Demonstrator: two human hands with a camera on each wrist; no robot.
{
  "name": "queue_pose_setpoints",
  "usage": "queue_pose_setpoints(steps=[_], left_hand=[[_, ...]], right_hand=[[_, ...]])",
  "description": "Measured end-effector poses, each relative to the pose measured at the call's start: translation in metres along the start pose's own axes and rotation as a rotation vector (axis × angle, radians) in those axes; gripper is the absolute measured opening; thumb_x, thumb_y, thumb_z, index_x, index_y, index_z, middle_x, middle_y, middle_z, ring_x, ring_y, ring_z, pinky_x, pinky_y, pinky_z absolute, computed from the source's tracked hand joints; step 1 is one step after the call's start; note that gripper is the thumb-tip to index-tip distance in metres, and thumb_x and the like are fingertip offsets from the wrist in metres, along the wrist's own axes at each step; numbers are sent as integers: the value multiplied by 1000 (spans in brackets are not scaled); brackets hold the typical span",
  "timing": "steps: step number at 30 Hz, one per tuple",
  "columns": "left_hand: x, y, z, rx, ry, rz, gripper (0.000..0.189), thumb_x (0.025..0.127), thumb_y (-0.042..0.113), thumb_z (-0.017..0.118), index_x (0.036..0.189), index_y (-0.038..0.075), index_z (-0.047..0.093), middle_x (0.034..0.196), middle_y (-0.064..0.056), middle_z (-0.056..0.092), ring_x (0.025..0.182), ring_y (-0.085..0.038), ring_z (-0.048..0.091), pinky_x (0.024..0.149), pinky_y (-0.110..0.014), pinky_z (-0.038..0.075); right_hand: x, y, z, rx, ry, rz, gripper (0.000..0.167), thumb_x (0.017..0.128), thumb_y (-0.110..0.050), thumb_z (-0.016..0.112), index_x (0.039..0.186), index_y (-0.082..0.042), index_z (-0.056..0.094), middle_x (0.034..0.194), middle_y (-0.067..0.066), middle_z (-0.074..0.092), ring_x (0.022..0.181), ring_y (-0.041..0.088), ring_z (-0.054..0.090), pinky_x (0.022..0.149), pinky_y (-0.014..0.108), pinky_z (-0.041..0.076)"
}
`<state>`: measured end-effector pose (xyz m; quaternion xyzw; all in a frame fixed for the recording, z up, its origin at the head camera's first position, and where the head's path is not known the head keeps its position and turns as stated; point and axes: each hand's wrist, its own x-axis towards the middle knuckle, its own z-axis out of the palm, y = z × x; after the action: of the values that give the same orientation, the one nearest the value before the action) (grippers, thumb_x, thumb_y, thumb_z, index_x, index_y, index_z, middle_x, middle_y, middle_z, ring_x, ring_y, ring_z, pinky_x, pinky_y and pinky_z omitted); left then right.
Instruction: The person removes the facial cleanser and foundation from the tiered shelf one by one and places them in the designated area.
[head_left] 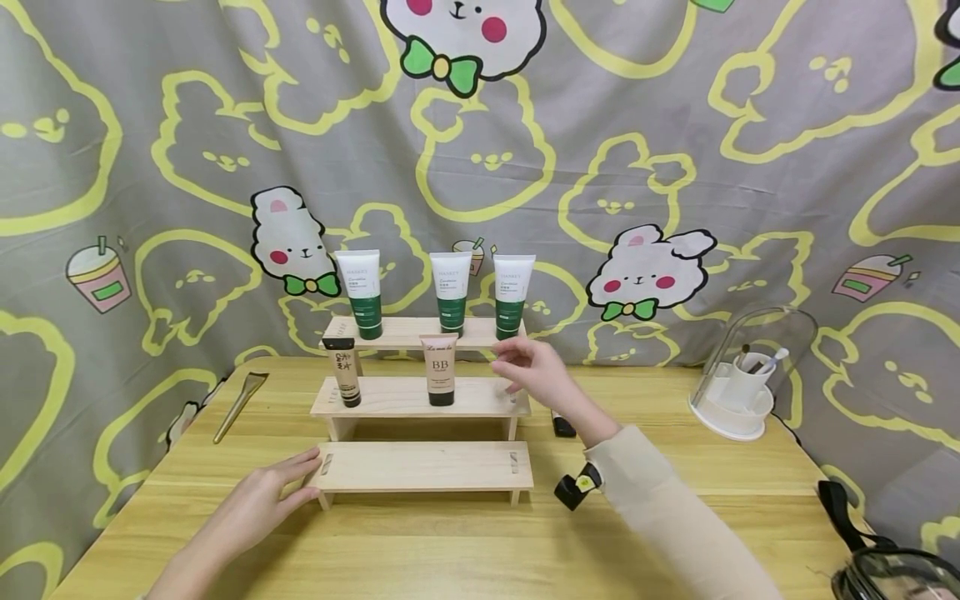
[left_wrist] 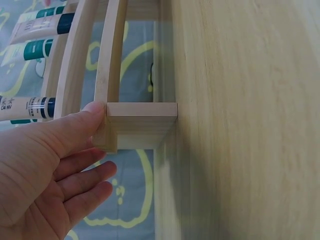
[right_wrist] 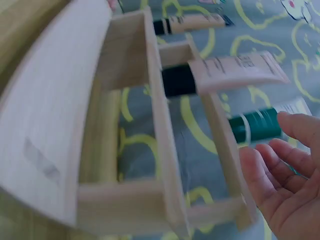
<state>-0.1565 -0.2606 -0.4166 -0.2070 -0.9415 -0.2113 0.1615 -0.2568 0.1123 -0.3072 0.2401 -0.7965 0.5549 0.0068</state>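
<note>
A three-tier wooden display stand [head_left: 427,468] stands on the table. My left hand [head_left: 258,502] holds the left end of its lowest step, thumb [left_wrist: 82,122] against the front edge and the other fingers loosely bent. My right hand [head_left: 538,375] hovers by the right end of the middle step, fingers loosely curved with nothing in them. Three white-and-green tubes [head_left: 451,292] stand on the top step, the rightmost tube [head_left: 512,293] just above my right fingers. The middle step carries a pink BB cream tube [head_left: 440,369] and a beige tube with black ends [head_left: 346,372].
A flat brush [head_left: 240,407] lies at the left. To the right stands a white brush holder [head_left: 738,396] with a clear dome. Small black objects [head_left: 562,425] lie beside the stand, and a clear bag with black trim [head_left: 900,571] sits at the lower right. A patterned curtain hangs behind.
</note>
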Motion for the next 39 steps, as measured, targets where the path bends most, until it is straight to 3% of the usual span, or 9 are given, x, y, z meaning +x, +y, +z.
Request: queue_pose_setpoints(steps=[5, 14, 30, 39], left_hand=[[0, 0, -1, -10, -15, -8, 41, 80, 20, 72, 113, -2, 64, 123, -16, 56, 105, -35, 56, 86, -50, 45], [0, 0, 0, -15, -25, -14, 42, 81, 22, 71, 114, -2, 63, 124, -17, 55, 106, -36, 55, 87, -50, 44], [2, 0, 0, -8, -9, -16, 41, 80, 19, 72, 113, -2, 64, 123, -15, 56, 106, -35, 56, 87, -50, 45], [2, 1, 0, -4, -10, -17, 41, 79, 19, 72, 114, -2, 64, 123, -15, 55, 106, -35, 56, 87, -50, 44]], right_hand=[[0, -8, 23, 29, -26, 6, 26, 86, -1, 63, 109, 11, 58, 91, 14, 60, 80, 19, 58, 63, 40, 56], [4, -6, 46, 96, -38, 28, 30, 85, -1, 64, 112, 11, 56, 94, 17, 59, 86, 25, 57, 67, 40, 56], [9, -12, 57, 94, -19, 6, 25, 86, 1, 62, 108, 10, 58, 99, 21, 61, 93, 33, 58, 67, 42, 56], [9, -10, 59, 104, -5, 8, 22, 86, 1, 62, 106, 9, 58, 98, 19, 61, 89, 28, 59, 67, 42, 56]])
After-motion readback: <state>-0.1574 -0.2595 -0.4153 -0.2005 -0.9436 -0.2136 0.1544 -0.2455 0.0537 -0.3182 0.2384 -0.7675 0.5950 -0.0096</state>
